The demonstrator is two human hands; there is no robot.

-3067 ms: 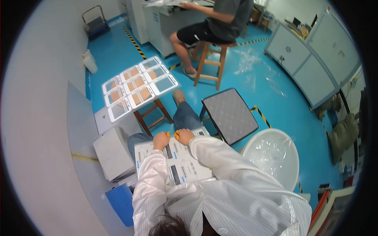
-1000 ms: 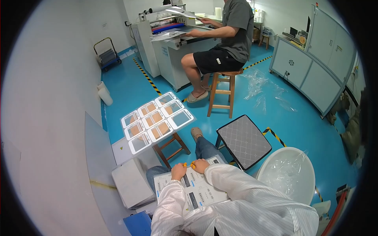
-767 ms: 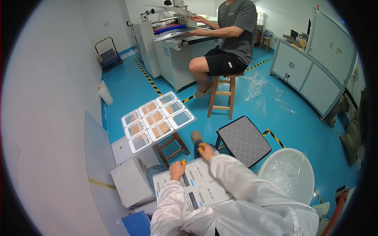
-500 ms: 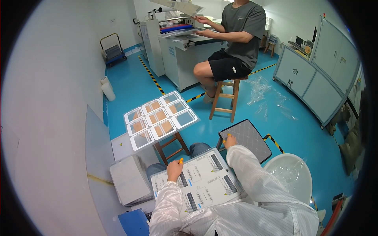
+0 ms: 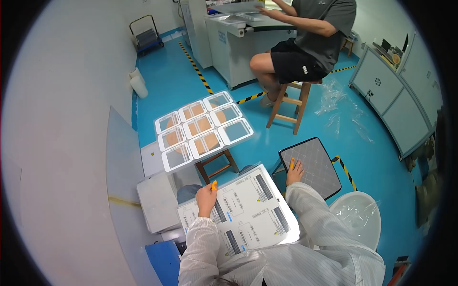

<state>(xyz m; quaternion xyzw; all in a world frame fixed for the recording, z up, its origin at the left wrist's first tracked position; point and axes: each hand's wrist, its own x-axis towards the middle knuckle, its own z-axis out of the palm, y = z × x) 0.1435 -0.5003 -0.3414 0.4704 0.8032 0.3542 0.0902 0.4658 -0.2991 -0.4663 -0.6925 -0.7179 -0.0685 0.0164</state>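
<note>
A stack of white printed sheets (image 5: 253, 209) with dark label blocks lies across my lap. My left hand (image 5: 206, 200) is closed on its far-left edge, an orange finger cot on one finger. To the right, my right hand (image 5: 295, 174) lies on the dark-edged, grey quilted seat top (image 5: 315, 164), fingers spread and also wearing an orange cot. Nothing shows in it. Ahead, a clear sheet with several white-framed windows (image 5: 202, 128) rests on a round wooden stool (image 5: 217, 164).
A person in grey (image 5: 324, 28) sits on a wooden stool (image 5: 288, 107) by a machine (image 5: 243, 52). A white bin (image 5: 358, 217) holding clear film stands at my right. At left are a white stack (image 5: 160, 202) and a blue box (image 5: 163, 262). Clear film (image 5: 334, 100) litters the floor.
My right hand has opened from a curled shape and now lies flatter on the quilted seat. My left hand stays at the sheet edge. The view has tilted down, and the other person's sheet is lower.
</note>
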